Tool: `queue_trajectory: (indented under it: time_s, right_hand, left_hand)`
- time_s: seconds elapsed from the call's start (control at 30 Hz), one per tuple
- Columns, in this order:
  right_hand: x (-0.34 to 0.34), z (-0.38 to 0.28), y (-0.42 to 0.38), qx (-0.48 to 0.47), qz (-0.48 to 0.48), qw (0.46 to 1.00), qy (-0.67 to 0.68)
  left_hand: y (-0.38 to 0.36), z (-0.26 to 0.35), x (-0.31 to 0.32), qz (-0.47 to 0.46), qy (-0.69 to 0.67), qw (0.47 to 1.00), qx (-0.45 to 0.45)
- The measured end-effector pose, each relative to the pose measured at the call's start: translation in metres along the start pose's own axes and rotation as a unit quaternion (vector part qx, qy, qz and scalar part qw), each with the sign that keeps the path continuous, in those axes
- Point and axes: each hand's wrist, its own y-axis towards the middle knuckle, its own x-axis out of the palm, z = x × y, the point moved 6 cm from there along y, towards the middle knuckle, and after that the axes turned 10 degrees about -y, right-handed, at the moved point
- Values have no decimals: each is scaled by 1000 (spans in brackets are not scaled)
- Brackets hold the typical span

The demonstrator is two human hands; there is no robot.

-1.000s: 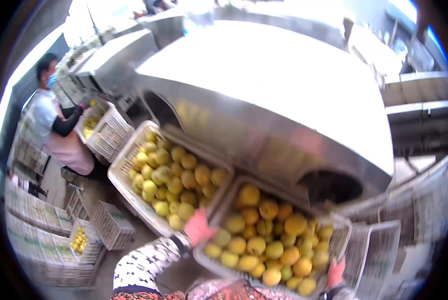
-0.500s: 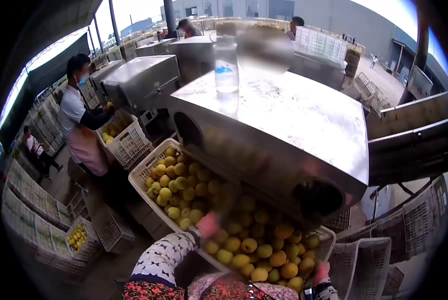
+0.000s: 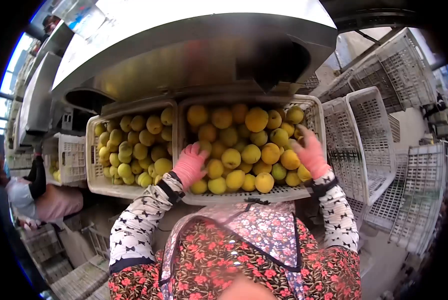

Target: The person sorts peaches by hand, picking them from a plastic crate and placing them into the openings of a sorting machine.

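Two white plastic crates of yellow-green round fruit stand side by side in front of me. My left hand, in a pink glove, rests at the left side of the right crate, its fingers apart against the fruit. At that crate's right end is my right hand, gloved in pink too, its fingers spread over the fruit near the rim. Neither hand has a fruit visibly gripped. More fruit fills the left crate.
A metal machine with dark openings stands just beyond the crates. Empty white crates lean at the right, with more stacked behind. At the left, a co-worker is beside another fruit crate.
The view has swung down and to the right onto the crates. My left hand now lies at the right crate's left side, and my right hand has come over the fruit.
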Motion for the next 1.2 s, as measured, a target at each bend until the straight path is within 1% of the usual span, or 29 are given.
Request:
queue_trajectory:
  time_s: [0.03, 0.1, 0.2, 0.23, 0.27, 0.3, 0.33, 0.37, 0.4, 0.43, 0.47, 0.5, 0.53, 0.57, 0.63, 0.67, 0.73, 0.77, 0.8, 0.83, 0.87, 0.9, 0.93, 0.97, 1.0, 1.1, 1.13, 1.17, 1.2]
  right_hand:
    - [11, -29, 13, -39, 13, 999, -19]
    - [45, -102, 49, -27, 2, 994, -107]
    - [85, -124, 78, 69, -102, 977, -173]
    - [89, -127, 79, 60, -77, 978, -184]
    - [83, -124, 78, 42, -34, 979, -197]
    - [91, -125, 79, 32, -6, 979, -202]
    - [100, -110, 70, 30, 7, 995, -93]
    - [107, -86, 58, 24, 21, 999, 17]
    - [108, -74, 47, 14, 37, 991, 127]
    - [109, -79, 32, 7, -7, 926, 379]
    - [94, -91, 10, 34, 3, 895, 445]
    - [84, -99, -10, 29, 1, 865, 501]
    - [77, -105, -25, 21, -4, 832, 555]
    - [73, -108, -35, 12, -21, 820, 572]
    - [67, -111, -52, -5, -49, 792, 609]
    - [68, -114, -58, -8, -98, 797, 596]
    - [45, -99, -61, -17, -162, 826, 540]
    - [49, -78, -57, -126, -95, 939, 306]
    - [35, -77, -67, -145, -56, 968, 198]
    - [46, -65, -79, -159, -81, 953, 247]
    - [47, -63, -93, -210, -8, 961, 180]
    - [56, -58, -101, -205, -29, 959, 193]
    - [78, -51, -101, -156, -55, 965, 205]
    - [80, -50, -110, -113, -55, 966, 227]
    - [86, -47, -105, -67, -52, 962, 260]
    - [80, -25, -114, -24, -6, 963, 267]
    - [64, -24, -123, -15, 3, 963, 267]
    - [65, -18, -125, -5, 19, 962, 272]
    - [82, -2, -107, -6, 29, 958, 286]
  left_hand:
    - [11, -3, -2, -7, -11, 1000, 11]
    - [21, -25, 11, -43, -48, 998, 30]
    - [31, -34, 4, -79, -86, 991, 58]
    - [31, -33, -5, -78, -109, 988, 82]
    - [35, -29, -4, -49, -116, 988, 90]
    - [38, -39, 1, -37, -126, 987, 91]
    - [42, -45, 6, -23, -138, 985, 97]
    - [38, -46, 1, 4, -182, 977, 114]
    - [30, -46, -7, 33, -225, 965, 130]
    - [24, -44, -16, 61, -269, 950, 146]
    - [23, -40, -19, -16, -455, 882, 122]
    - [15, -33, -24, -98, -620, 774, 84]
    - [7, -23, -25, -171, -756, 631, 35]
    - [3, -5, -27, -244, -837, 489, 34]
    - [23, 22, 2, -213, -782, 574, 114]
    - [37, 35, 13, -201, -745, 615, 161]
    - [42, 69, 14, -111, -681, 700, 185]
    - [48, 86, 13, -64, -643, 740, 189]
    - [38, 109, 34, -278, -766, 575, -69]
    - [41, 115, 48, -326, -734, 596, -9]
    - [30, 143, 41, -336, -719, 608, -5]
    - [51, 115, 84, -338, -711, 616, 28]
    - [52, 108, 95, -277, -683, 674, 51]
    - [51, 113, 99, -260, -659, 705, 39]
    - [60, 126, 103, -278, -644, 713, 14]
    - [74, 166, 114, -334, -607, 721, -34]
    - [78, 176, 116, -348, -594, 724, -39]
    - [80, 182, 117, -362, -583, 726, -44]
    - [93, 181, 120, -362, -574, 733, -52]
